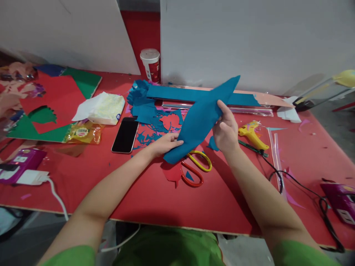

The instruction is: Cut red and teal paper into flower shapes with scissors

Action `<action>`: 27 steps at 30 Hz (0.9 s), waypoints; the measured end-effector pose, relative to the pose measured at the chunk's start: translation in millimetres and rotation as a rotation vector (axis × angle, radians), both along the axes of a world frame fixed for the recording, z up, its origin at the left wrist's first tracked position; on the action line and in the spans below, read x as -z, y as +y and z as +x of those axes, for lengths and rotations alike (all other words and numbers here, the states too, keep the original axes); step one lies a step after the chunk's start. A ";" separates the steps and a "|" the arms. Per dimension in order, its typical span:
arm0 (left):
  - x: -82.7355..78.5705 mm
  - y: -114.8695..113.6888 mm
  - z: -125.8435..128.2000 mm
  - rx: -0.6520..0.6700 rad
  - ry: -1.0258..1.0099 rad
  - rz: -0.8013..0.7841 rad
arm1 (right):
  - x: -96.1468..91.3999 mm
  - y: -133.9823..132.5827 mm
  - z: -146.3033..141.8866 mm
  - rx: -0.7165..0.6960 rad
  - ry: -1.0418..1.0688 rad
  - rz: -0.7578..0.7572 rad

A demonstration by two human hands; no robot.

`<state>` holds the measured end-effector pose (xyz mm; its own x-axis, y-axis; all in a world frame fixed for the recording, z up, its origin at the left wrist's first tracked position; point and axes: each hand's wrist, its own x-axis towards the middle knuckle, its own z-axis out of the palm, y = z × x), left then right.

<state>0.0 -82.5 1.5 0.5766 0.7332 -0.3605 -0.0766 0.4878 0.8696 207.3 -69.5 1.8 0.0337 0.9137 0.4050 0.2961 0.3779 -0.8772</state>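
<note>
A long blue paper piece with a pointed top is held up slantwise over the table. My left hand pinches its lower left edge with the thumb on top. Higher up, my right hand grips the right edge, thumb and fingers on it. Below the paper lie scissors with one yellow and one red handle; their blades are hidden. A red leaf-shaped paper cutout sits partly under the blue paper. Another red cutout rests among blue scraps.
A phone, tissue pack and red and green sheets lie leftward. Blue strips and a lidded cup stand behind. A yellow glue gun with a black cord is at right. Purple power sockets sit near the left edge.
</note>
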 end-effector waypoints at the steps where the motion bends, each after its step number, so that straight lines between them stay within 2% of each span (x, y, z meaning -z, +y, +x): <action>1: 0.5 -0.1 0.5 -0.020 0.002 -0.007 | 2.0 2.2 0.7 -0.002 0.009 -0.024; 4: 3.6 1.3 2.5 -0.128 0.020 -0.024 | 19.4 9.7 -0.7 0.004 0.094 -0.166; 7: 7.5 5.8 3.2 -0.261 0.040 -0.035 | 34.9 10.7 -5.7 0.061 0.056 -0.261; 9: 9.2 9.6 2.4 -0.335 0.048 -0.043 | 33.3 5.0 -9.7 0.113 -0.049 -0.226; 11: 9.7 12.8 1.3 -0.402 0.051 -0.048 | 20.6 -5.6 -14.0 0.114 -0.176 -0.148; 13: 8.8 14.8 0.6 -0.460 0.049 -0.052 | 1.3 -20.0 -19.0 -0.024 -0.292 -0.125; 16: 6.0 15.5 0.1 -0.515 0.039 -0.064 | -25.2 -47.2 -28.9 -0.441 -0.447 -0.154; 18: 4.3 15.4 -0.3 -0.536 0.032 -0.081 | -33.0 -66.3 -36.8 -0.671 -0.584 -0.070; 20: 3.3 15.3 -0.8 -0.546 0.028 -0.107 | -31.0 -82.6 -44.4 -0.811 -0.730 -0.028; 23: 2.1 14.1 -1.3 -0.504 0.005 -0.150 | -16.1 -96.0 -52.1 -0.857 -0.859 0.037; 27: -0.4 8.1 -0.8 -0.339 -0.046 -0.186 | 4.5 -95.2 -52.7 -0.718 -0.843 0.181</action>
<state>-0.8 -74.3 2.0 0.3315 0.8096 -0.4845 -0.2968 0.5769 0.7610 154.5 -164.7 -2.7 -0.8247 0.5365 0.1792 0.4315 0.8015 -0.4140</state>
